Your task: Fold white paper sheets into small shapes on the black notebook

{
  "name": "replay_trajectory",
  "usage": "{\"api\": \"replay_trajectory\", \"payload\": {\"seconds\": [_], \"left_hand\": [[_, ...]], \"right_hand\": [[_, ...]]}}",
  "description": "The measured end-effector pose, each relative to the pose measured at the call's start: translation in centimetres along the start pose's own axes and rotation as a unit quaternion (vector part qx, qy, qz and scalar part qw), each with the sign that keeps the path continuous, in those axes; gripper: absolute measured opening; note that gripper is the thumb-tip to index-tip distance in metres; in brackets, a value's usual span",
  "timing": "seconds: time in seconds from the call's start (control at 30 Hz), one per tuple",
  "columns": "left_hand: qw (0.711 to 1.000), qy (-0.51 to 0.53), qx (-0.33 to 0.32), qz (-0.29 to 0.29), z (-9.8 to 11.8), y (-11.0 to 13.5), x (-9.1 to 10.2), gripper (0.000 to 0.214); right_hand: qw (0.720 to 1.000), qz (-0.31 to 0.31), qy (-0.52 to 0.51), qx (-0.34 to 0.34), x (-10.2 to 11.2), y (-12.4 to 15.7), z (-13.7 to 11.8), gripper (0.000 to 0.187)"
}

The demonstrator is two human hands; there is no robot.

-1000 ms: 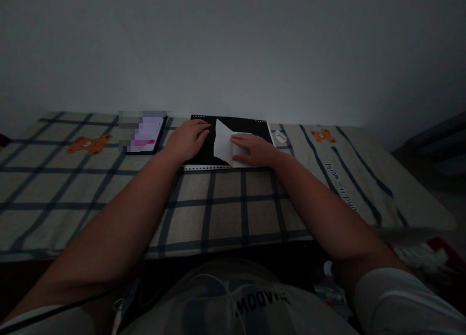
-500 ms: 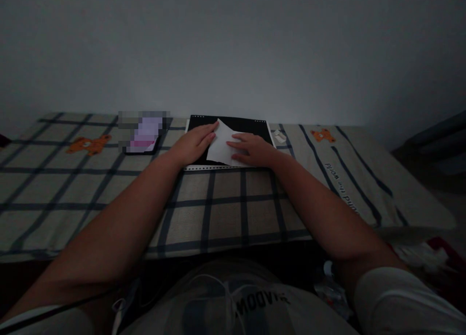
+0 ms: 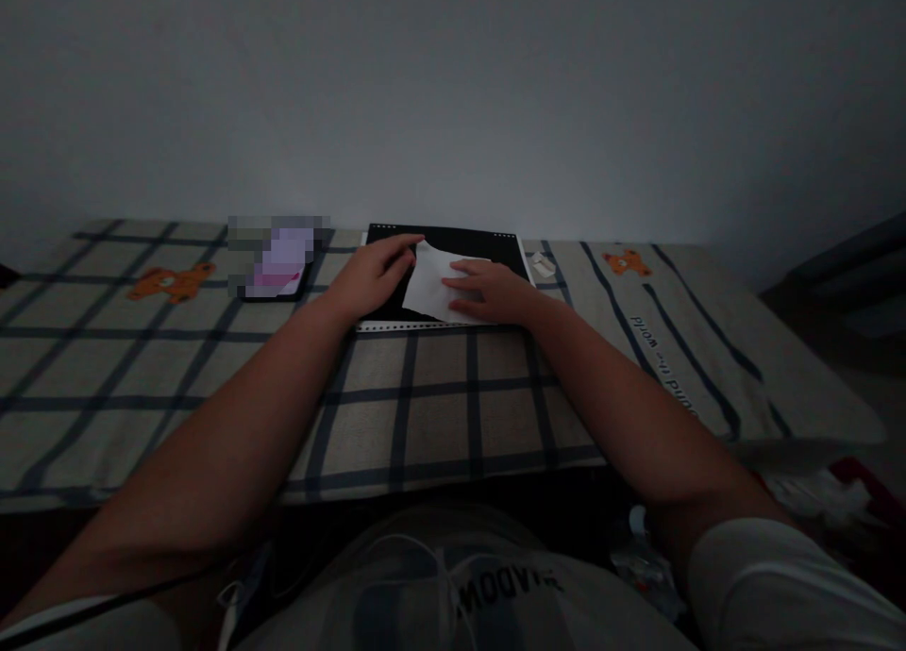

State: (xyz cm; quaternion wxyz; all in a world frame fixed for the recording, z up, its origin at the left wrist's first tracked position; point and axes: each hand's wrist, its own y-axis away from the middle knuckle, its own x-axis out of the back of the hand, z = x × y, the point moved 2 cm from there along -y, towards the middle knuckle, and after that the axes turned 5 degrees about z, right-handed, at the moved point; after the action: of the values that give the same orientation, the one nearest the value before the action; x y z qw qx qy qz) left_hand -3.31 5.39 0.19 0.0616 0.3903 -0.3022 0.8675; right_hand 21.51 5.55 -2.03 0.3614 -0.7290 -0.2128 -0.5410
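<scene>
A white sheet of paper (image 3: 435,288), partly folded, lies on a black mat (image 3: 495,248) with a dotted white border at the far side of the bed. My left hand (image 3: 373,274) is at the sheet's upper left corner, fingers curled onto its edge. My right hand (image 3: 490,291) lies flat on the sheet's right part, fingers stretched out and pressing it down.
A phone (image 3: 276,266) with a lit screen lies left of the mat. A small folded white paper piece (image 3: 544,265) sits right of it. The checked bedcover (image 3: 439,396) with orange bears reaches the grey wall. Clutter lies on the floor at lower right.
The raised white flap has come down flatter onto the mat. My left hand moved from beside the paper to its top left corner and curled there. My right hand stayed on the sheet.
</scene>
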Motion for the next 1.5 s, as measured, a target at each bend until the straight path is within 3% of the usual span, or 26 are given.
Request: {"api": "replay_trajectory", "payload": {"seconds": [0.13,0.4,0.7,0.87,1.2,1.5], "left_hand": [[0.999,0.018,-0.031,0.004,0.3,-0.1,-0.3,0.053],[0.992,-0.027,-0.101,-0.071,1.3,0.3,-0.8,0.067],[0.994,-0.02,-0.074,-0.078,0.6,0.5,-0.9,0.07],[0.992,-0.029,-0.079,-0.099,0.4,0.4,-0.7,0.067],[0.979,-0.09,-0.09,-0.158,1.4,0.7,-1.6,0.074],[0.969,-0.12,-0.077,-0.201,0.9,0.5,-1.7,0.069]], "right_hand": [[1.0,-0.003,0.001,0.0,0.0,0.0,-0.1,0.053],[1.0,0.01,0.012,0.011,-0.1,0.0,-0.3,0.051],[1.0,-0.005,0.01,0.007,0.7,-0.1,-1.2,0.057],[1.0,-0.014,0.024,0.014,0.6,0.0,-1.4,0.042],[0.994,0.036,-0.094,0.052,-0.6,-0.3,0.6,0.042],[0.993,0.052,-0.109,-0.008,-1.0,-0.2,2.5,0.044]]}}
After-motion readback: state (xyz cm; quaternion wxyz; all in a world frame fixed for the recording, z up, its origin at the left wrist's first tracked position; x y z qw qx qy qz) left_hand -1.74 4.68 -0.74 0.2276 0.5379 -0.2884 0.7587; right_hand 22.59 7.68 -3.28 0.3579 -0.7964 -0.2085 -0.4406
